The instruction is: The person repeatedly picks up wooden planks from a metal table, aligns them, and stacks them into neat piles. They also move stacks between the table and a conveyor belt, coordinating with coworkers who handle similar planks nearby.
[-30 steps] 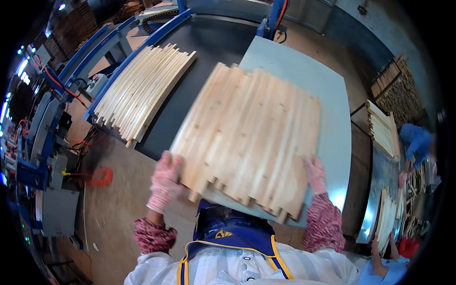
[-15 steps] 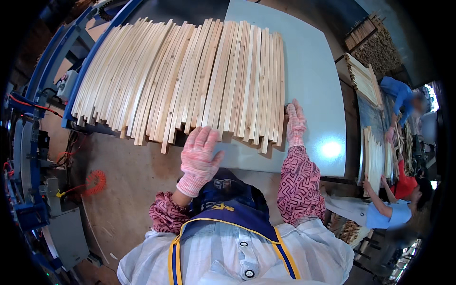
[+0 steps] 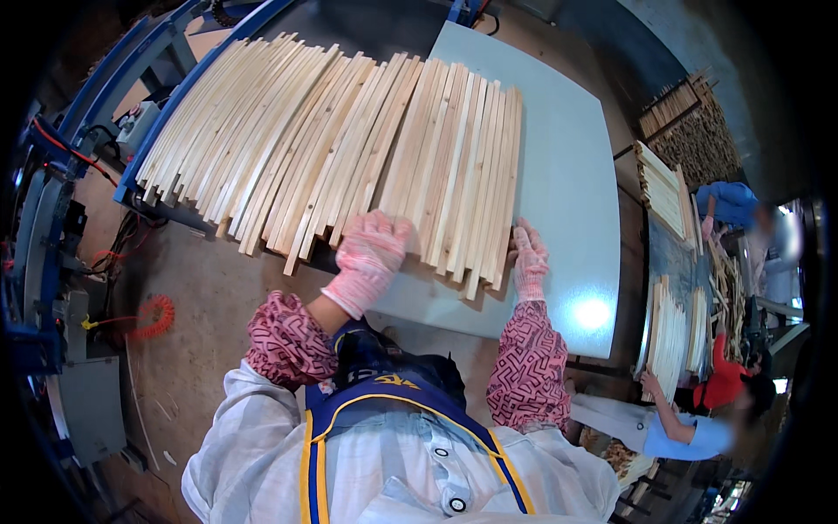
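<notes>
A pale tabletop (image 3: 572, 201) is partly bearing wooden strips (image 3: 449, 166), running lengthwise forward — the left hand (image 3: 372, 262) is resting bent-fingered at their near ends, the right hand (image 3: 529, 262) flanking their right edge, fingers together; whether clamping, I cannot tell.

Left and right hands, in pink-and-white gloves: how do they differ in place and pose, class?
The left hand is at the near ends of the pale wooden strips; the right hand is beside their right edge. The left hand's patterned sleeve slants inward; the right hand's patterned sleeve runs almost straight ahead. Both hands wear matching gloves.
</notes>
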The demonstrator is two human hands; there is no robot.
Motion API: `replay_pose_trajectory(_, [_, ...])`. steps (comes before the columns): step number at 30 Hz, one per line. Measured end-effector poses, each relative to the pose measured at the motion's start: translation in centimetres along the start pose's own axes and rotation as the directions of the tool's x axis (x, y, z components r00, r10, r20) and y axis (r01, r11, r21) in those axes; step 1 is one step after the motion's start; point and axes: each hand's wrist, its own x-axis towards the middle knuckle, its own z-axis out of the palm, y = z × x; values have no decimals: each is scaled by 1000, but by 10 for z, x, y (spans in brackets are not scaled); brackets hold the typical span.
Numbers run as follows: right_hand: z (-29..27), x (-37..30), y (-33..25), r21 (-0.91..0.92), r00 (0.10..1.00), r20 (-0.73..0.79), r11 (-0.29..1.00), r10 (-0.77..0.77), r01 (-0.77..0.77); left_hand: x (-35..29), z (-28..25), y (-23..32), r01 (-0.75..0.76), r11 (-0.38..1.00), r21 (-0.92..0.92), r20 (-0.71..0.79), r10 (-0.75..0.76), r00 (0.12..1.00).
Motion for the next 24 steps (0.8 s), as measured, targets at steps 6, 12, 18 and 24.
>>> replay_pose_trajectory(6, [-21,20,-18,85,993,-11,989,-119,119,0,5,41,157,878,-452,-22,-187,982])
replay_pose_trajectory(12, [-28,57,-20,-511,986,129,845,-104,156,52,-8,21,316,711,-628,87,-339,937])
replay_pose_trajectory(18, [-26,34,-19,-858,992,112,499,-49,122,55,-17,24,486,700,-524,471,-237,850])
replay_pose_trajectory(24, [-82,-33,-5,-620,983,132,784,126,-17,-22,2,11,13,804,-595,100,58,993])
